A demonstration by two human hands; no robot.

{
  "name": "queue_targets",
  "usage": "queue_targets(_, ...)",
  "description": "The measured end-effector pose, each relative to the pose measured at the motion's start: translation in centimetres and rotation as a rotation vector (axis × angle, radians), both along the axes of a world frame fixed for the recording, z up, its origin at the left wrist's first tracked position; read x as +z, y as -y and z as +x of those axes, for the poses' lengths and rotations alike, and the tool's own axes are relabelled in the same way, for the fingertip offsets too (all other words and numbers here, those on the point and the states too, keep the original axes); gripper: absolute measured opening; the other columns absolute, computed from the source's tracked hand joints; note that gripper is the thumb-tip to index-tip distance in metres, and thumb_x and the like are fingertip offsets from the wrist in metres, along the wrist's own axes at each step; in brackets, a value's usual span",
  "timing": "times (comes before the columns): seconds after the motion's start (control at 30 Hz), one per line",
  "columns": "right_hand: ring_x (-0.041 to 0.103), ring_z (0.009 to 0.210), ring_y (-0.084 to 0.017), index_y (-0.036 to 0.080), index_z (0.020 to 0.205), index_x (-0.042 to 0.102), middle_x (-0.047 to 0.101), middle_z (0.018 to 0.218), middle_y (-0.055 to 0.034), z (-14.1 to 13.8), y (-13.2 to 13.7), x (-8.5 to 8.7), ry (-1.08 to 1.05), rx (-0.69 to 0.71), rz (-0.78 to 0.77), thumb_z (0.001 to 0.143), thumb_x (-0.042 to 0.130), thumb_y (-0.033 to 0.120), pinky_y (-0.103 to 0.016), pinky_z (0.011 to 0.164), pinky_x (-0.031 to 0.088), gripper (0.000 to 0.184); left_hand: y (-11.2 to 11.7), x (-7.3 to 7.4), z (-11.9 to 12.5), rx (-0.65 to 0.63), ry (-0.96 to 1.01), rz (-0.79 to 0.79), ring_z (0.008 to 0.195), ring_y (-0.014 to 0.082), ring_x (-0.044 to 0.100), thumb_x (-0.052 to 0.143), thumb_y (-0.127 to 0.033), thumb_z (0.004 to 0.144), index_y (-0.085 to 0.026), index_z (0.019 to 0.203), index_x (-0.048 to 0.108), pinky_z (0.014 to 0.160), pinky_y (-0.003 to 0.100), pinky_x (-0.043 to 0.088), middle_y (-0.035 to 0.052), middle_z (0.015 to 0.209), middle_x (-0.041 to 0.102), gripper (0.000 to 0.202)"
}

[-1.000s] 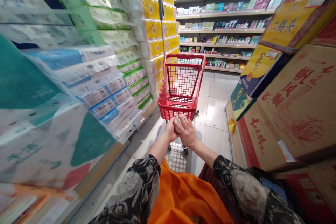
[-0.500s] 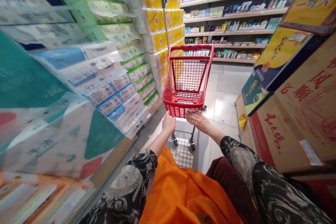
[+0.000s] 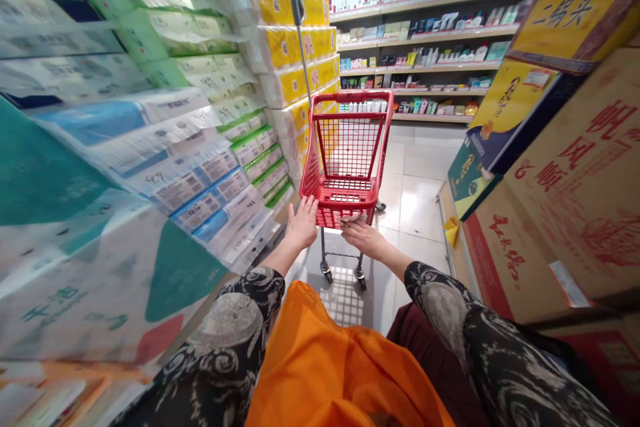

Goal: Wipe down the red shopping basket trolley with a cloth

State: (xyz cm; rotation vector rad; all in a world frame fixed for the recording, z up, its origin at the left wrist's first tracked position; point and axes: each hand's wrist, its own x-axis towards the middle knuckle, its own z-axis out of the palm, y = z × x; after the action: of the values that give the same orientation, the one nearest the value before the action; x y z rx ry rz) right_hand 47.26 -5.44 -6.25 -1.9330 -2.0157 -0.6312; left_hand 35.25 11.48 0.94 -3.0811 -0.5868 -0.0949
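A single view looks from the head of the person (image 3: 345,360) near me, forward and down along an aisle (image 3: 415,207). Left hand (image 3: 301,223) and right hand (image 3: 363,236) lie close, the red cart (image 3: 347,188) just beyond them, wall shelves (image 3: 425,36) farthest off

Near left packs (image 3: 95,280): blurred, cut off. Far goods (image 3: 433,57): too small to identify. Right hand (image 3: 366,239): palm hidden.

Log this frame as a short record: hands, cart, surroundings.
Left hand: open, by the near left corner of the cart; contact unclear
Right hand: fingers extended, at the cart's near side; contact unclear
Cart: red, wheeled
Left: stacked packs
Right: stacked cartons
Ahead: stocked shelves
Floor: pale tiles
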Motion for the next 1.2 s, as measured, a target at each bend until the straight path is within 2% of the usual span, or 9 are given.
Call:
queue_targets(0.07, 0.046, 0.123, -0.022, 0.020, 0.113, 0.062, 0.059, 0.124, -0.0081, -0.2, 0.8, 0.3, -0.085, -0.078, 0.110, 0.089, 0.042, 0.012, -0.044, 0.103, 0.040, 0.032, -0.3, 0.3, 0.2, -0.012, -0.009, 0.022, 0.139, 0.0239, 0.018, 0.034, -0.011, 0.079, -0.010, 0.139, 0.030, 0.111, 0.056, 0.011, 0.0120, 0.150, 0.025, 0.060)
queue_targets(0.2, 0.033, 0.133, -0.023, 0.018, 0.124, 0.054, 0.049, 0.135, -0.0086, 1.0, 2.0, 3.0, -0.291, -0.406, 0.402, 0.086, 0.039, 0.009, -0.049, 0.109, 0.031, 0.041, 0.5, 1.3, 0.6, -0.046, -0.001, 0.009, 0.134, 0.0240, 0.028, 0.036, -0.013, 0.081, -0.010, 0.135, 0.035, 0.112, 0.054, 0.012, 0.0146, 0.145, 0.034, 0.054)
queue_targets(0.3, 0.033, 0.132, -0.027, 0.016, 0.122, 0.055, 0.048, 0.135, -0.0120, 1.0, 2.1, 4.2, -0.412, -0.561, 0.360, 0.082, 0.041, 0.007, -0.051, 0.106, 0.032, 0.044, 2.3, 1.8, 0.3, -0.073, 0.002, -0.010, 0.132, 0.0258, 0.032, 0.040, -0.016, 0.080, -0.014, 0.133, 0.039, 0.112, 0.055, 0.013, 0.0139, 0.143, 0.037, 0.053)
queue_targets(0.53, 0.037, 0.127, -0.028, 0.016, 0.126, 0.051, 0.043, 0.138, -0.0131, -4.6, 1.6, 4.1, -0.449, -0.450, 0.171, 0.075, 0.049, 0.009, -0.049, 0.107, 0.027, 0.051, 7.0, 1.9, -1.8, -0.188, 0.085, -0.003, 0.126, 0.0254, 0.038, 0.042, -0.018, 0.079, -0.019, 0.130, 0.044, 0.110, 0.057, 0.017, 0.0102, 0.137, 0.046, 0.051)
queue_targets(0.67, 0.041, 0.122, -0.026, 0.015, 0.113, 0.059, 0.052, 0.127, -0.0124, -3.1, 6.3, 4.9, -0.459, -0.519, 0.260, 0.074, 0.045, 0.010, -0.047, 0.104, 0.030, 0.042, 8.0, 2.2, -3.2, -0.297, 0.087, -0.022, 0.125, 0.0231, 0.040, 0.042, -0.019, 0.078, -0.017, 0.130, 0.044, 0.112, 0.052, 0.015, 0.0098, 0.136, 0.048, 0.052)
queue_targets(0.83, 0.045, 0.115, -0.024, 0.016, 0.103, 0.062, 0.058, 0.115, -0.0115, 0.3, 12.4, 5.8, -0.452, -0.597, 0.300, 0.071, 0.040, 0.007, -0.043, 0.104, 0.032, 0.040, 8.7, 3.0, -3.6, -0.338, -0.018, 0.016, 0.138, 0.0233, 0.022, 0.039, -0.017, 0.078, -0.015, 0.138, 0.033, 0.111, 0.056, 0.008, 0.0092, 0.149, 0.029, 0.061)
queue_targets(1.0, 0.047, 0.114, -0.026, 0.014, 0.106, 0.061, 0.059, 0.116, -0.0124, -1.4, 12.7, 5.7, -0.496, -0.757, 0.381, 0.068, 0.040, 0.007, -0.046, 0.101, 0.032, 0.044, 13.5, 2.8, -2.8, -0.388, -0.067, 0.018, 0.140, 0.0303, 0.008, 0.042, -0.024, 0.076, -0.008, 0.141, 0.027, 0.111, 0.056, 0.009, 0.0114, 0.152, 0.019, 0.068)
queue_targets(1.1, 0.049, 0.112, -0.024, 0.016, 0.105, 0.062, 0.062, 0.113, -0.0094, -3.5, 12.6, 5.4, -0.517, -0.679, 0.390, 0.071, 0.040, 0.009, -0.044, 0.101, 0.032, 0.041, 16.5, 2.4, -2.4, -0.440, -0.050, 0.007, 0.139, 0.0345, 0.006, 0.044, -0.028, 0.076, -0.007, 0.142, 0.025, 0.110, 0.057, 0.010, 0.0115, 0.152, 0.019, 0.071)
queue_targets(1.2, 0.051, 0.109, -0.023, 0.016, 0.101, 0.063, 0.063, 0.111, -0.0097, -4.3, 13.9, 5.2, -0.516, -0.625, 0.400, 0.071, 0.040, 0.009, -0.043, 0.100, 0.034, 0.038, 17.6, 2.5, -1.8, -0.534, -0.018, 0.016, 0.139, 0.0311, 0.011, 0.043, -0.029, 0.077, -0.010, 0.142, 0.025, 0.111, 0.056, 0.008, 0.0102, 0.151, 0.023, 0.069)
